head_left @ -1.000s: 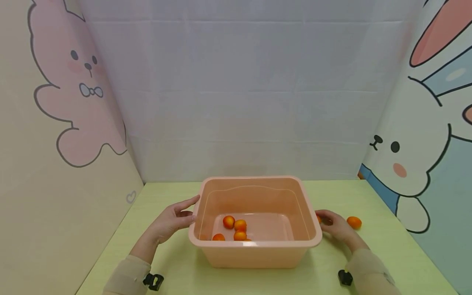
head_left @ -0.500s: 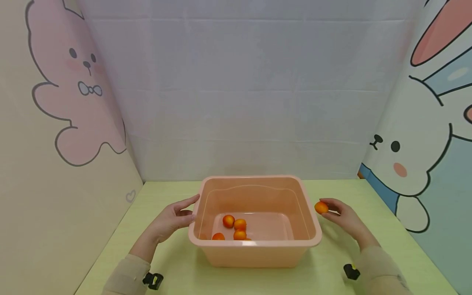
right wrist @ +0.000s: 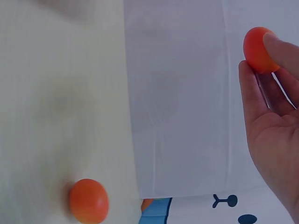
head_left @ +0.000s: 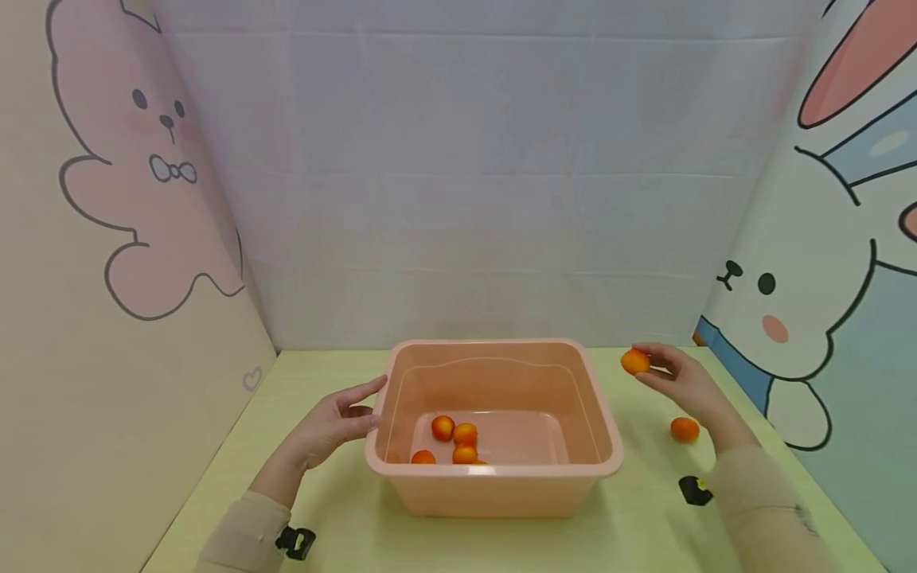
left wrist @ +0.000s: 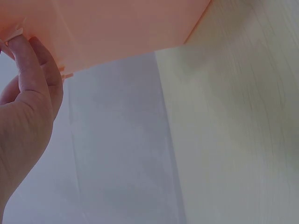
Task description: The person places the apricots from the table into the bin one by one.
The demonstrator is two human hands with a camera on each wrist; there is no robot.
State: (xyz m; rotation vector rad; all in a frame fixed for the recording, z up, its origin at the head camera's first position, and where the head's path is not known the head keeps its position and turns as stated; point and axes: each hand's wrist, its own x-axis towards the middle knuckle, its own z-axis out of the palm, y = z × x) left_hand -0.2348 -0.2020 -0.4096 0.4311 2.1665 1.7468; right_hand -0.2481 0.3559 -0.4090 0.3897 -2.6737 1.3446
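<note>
A peach-coloured plastic basin point(head_left: 494, 495) stands at the middle of the table with several small orange fruits point(head_left: 465, 434) on its floor, mostly towards the left. My left hand point(head_left: 331, 426) holds the basin's left rim, and the left wrist view shows the fingers point(left wrist: 29, 65) bent at that edge. Raised above the table to the right of the basin, my right hand point(head_left: 680, 382) pinches a smooth, round orange fruit point(head_left: 634, 361) between thumb and fingertips. Another orange fruit point(head_left: 684, 430) lies on the table below that hand.
The pale wood-look table point(head_left: 329, 509) is bounded by a white cloth point(head_left: 473, 175) behind. Side panels carry a pink cartoon animal point(head_left: 143, 183) at left and a white rabbit point(head_left: 788, 318) at right. Each wrist wears a small black device point(head_left: 295, 543).
My right hand has lifted the orange fruit off the table beside the basin, up and slightly rightward. My left hand keeps its place on the rim.
</note>
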